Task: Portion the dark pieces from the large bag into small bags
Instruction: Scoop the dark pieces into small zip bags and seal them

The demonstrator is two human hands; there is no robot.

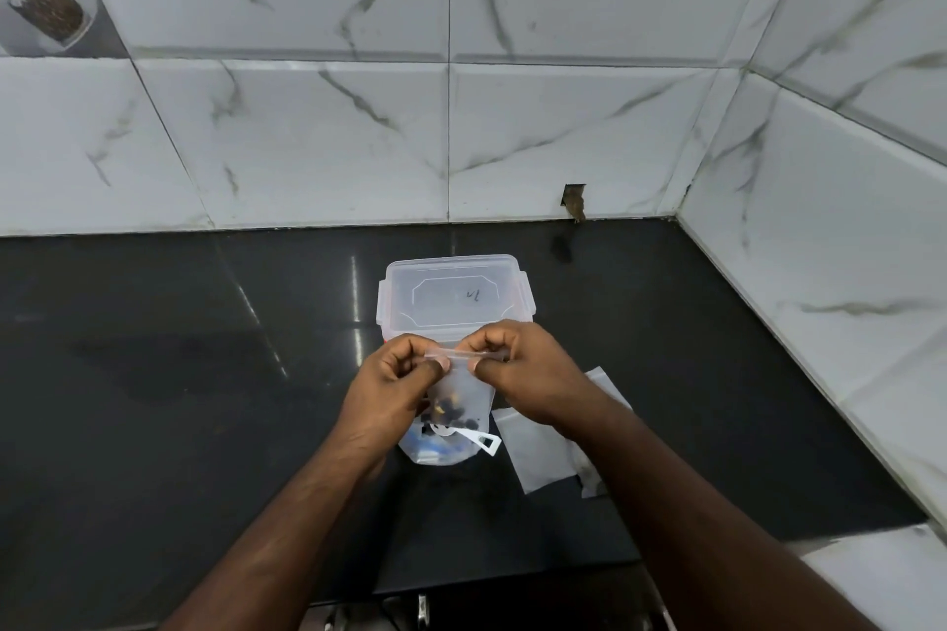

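Both hands, left [394, 387] and right [517, 369], pinch the small bag's [464, 392] top edge in their fingers (dark pieces [453, 413] inside).

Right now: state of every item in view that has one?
small bag: held up by both hands at its zip strip, dark pieces inside
left hand: pinching zip strip
right hand: pinching zip strip
plastic container: lid on
large bag: lying on counter
empty small bags: flat on counter
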